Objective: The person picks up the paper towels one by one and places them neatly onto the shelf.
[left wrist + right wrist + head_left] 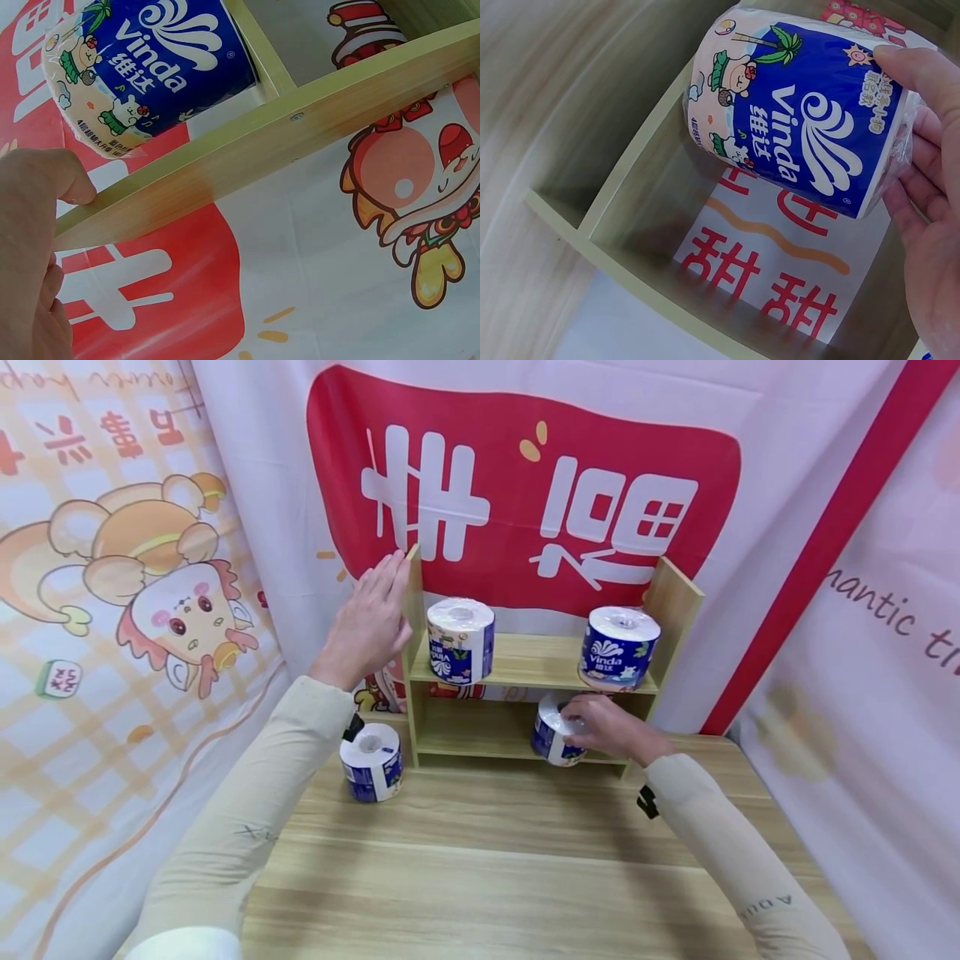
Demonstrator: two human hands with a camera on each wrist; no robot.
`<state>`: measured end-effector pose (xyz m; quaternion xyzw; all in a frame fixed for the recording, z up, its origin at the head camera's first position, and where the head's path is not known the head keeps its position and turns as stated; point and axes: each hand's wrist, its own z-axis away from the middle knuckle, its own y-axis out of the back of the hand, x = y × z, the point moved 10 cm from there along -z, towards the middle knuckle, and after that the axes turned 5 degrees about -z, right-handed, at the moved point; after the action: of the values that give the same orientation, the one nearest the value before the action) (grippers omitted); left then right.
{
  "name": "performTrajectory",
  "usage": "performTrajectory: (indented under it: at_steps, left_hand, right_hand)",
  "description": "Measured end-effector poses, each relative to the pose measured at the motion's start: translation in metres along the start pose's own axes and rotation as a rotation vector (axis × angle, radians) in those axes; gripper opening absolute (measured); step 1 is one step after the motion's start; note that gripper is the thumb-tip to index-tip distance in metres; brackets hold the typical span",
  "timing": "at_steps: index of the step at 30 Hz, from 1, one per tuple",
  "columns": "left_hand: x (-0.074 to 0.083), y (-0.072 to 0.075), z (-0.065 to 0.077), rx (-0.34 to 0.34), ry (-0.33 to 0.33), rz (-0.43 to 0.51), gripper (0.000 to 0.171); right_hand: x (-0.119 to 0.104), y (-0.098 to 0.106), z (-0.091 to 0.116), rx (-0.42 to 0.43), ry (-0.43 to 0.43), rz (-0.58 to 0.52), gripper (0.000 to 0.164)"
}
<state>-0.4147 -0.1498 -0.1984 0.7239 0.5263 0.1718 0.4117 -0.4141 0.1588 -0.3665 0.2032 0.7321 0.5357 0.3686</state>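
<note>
My right hand (611, 727) grips a wrapped Vinda toilet paper roll (550, 739) by its upper end, in front of the lower level of a small wooden shelf (517, 660). In the right wrist view the thumb presses on the roll's blue wrapper (802, 112) and the fingers lie on its end. My left hand (372, 618) holds the top of the shelf's left side panel (195, 169), thumb and fingers on opposite faces. On the upper level, one roll (461, 647) stands at the left and another roll (618, 656) at the right.
One more roll (372, 768) stands on the wooden table (480, 877), just left of the shelf. A printed cloth (525, 410) hangs close behind the shelf, with other cloth walls on both sides.
</note>
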Motion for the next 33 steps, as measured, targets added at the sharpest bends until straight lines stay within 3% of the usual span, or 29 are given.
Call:
performTrajectory:
  at_steps: [22, 33]
  left_hand:
    - [-0.001, 0.000, 0.000, -0.003, 0.004, 0.007, 0.084]
    - [0.000, -0.001, -0.001, -0.007, 0.005, 0.008, 0.084]
  right_hand:
    - [0.018, -0.003, -0.006, -0.014, -0.029, -0.031, 0.033]
    - [0.031, -0.006, -0.007, -0.039, -0.115, -0.079, 0.041]
